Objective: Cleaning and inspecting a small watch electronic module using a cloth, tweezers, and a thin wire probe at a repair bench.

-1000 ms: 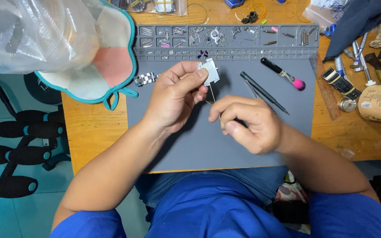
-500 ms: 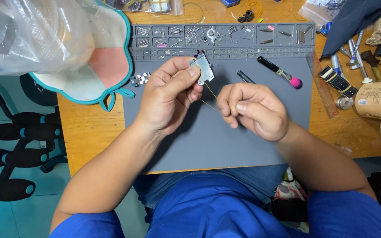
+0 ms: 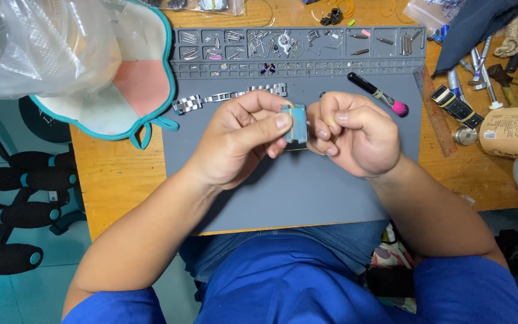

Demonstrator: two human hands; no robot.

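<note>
- A small blue-grey rectangular block point(image 3: 295, 123) is pinched between the thumb and fingers point(image 3: 281, 122) of the left hand point(image 3: 244, 141), above the middle of the grey mat point(image 3: 295, 192).
- The right hand point(image 3: 355, 135) is curled just beside the block, its fingers clenched on something too small to be told.
- Compared with half a second ago, the hands have been brought together; the thin wire seen between them is no longer seen.
- The block is shown as flat-sided, pale blue, with a darker edge below.
- A metal watch bracelet point(image 3: 229, 97) is laid on the mat behind the hands, and a pink-tipped brush point(image 3: 379, 95) to the right.
- The mat is carried by a wooden desk point(image 3: 121, 180).
</note>
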